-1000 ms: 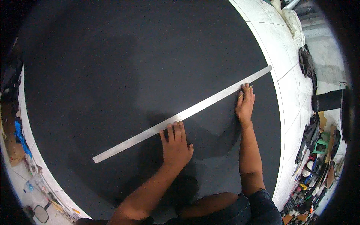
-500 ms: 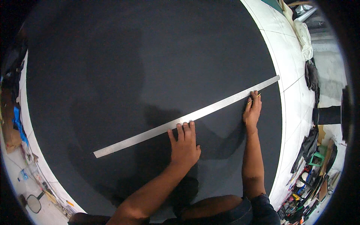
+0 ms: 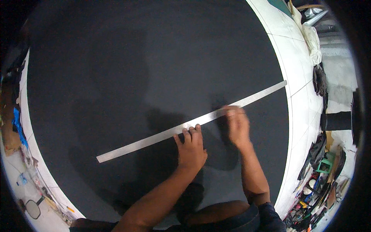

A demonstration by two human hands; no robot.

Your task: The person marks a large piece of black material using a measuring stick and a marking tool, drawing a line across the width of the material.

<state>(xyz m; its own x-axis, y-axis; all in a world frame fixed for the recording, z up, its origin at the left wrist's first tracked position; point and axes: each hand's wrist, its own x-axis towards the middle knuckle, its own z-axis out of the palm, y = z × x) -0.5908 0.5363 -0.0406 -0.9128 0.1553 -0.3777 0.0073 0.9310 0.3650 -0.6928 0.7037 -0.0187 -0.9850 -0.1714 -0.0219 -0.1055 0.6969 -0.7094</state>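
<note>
A long flat metal ruler (image 3: 141,144) lies slanted across a wide black sheet (image 3: 116,77), rising from lower left to the sheet's right edge. My left hand (image 3: 191,149) is spread, its fingertips pressing on the ruler near its middle. Farther right, my right hand (image 3: 238,125) is closed in a pinch at the ruler, fingertips over its upper edge. Motion blurs those fingers. The thin yellow pencil seen between them half a second ago cannot be made out now.
White tiled floor (image 3: 301,73) borders the sheet. At the right lie dark cloths (image 3: 320,79), a green plastic stool (image 3: 325,164) and a heap of tools. On the left are a blue strip (image 3: 17,125), a mirror with a dark handle (image 3: 33,208) and clutter.
My right hand has moved left along the ruler, from near its right end toward my left hand. My left hand and the ruler have stayed nearly in place.
</note>
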